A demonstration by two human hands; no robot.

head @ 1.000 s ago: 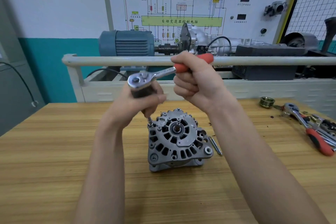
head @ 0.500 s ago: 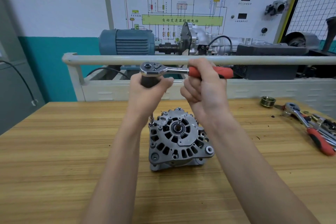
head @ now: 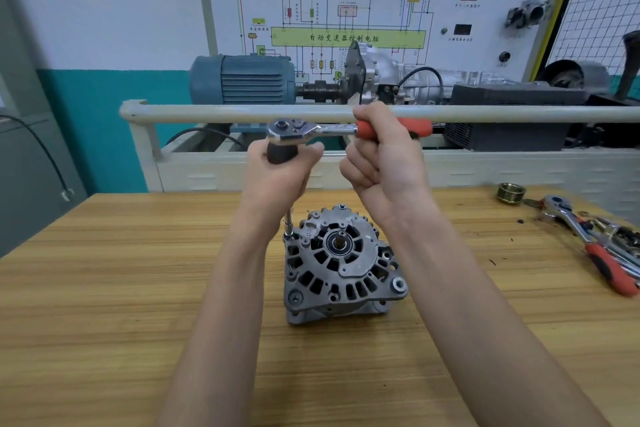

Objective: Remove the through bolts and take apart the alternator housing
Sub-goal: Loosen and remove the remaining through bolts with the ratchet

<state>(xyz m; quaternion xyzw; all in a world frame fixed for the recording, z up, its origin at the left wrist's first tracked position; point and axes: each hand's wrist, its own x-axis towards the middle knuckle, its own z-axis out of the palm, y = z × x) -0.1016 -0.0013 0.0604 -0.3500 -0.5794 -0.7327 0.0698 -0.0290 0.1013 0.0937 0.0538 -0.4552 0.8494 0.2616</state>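
A person works a red-handled ratchet wrench (head: 346,130) on a through bolt (head: 289,236) at the upper-left rim of an alternator (head: 341,265) standing on a wooden bench (head: 104,288). The left hand (head: 280,170) grips the black extension grip beneath the ratchet head, steadying the long shaft; the right hand (head: 384,156) is wrapped around the handle. The bolt-loosening step appears to be under way; the next move likely calls for another handle swing while keeping the shaft upright. Counted: one alternator, one ratchet in use, one second red-handled ratchet (head: 588,246) and one pulley (head: 511,192) lying well apart at right.
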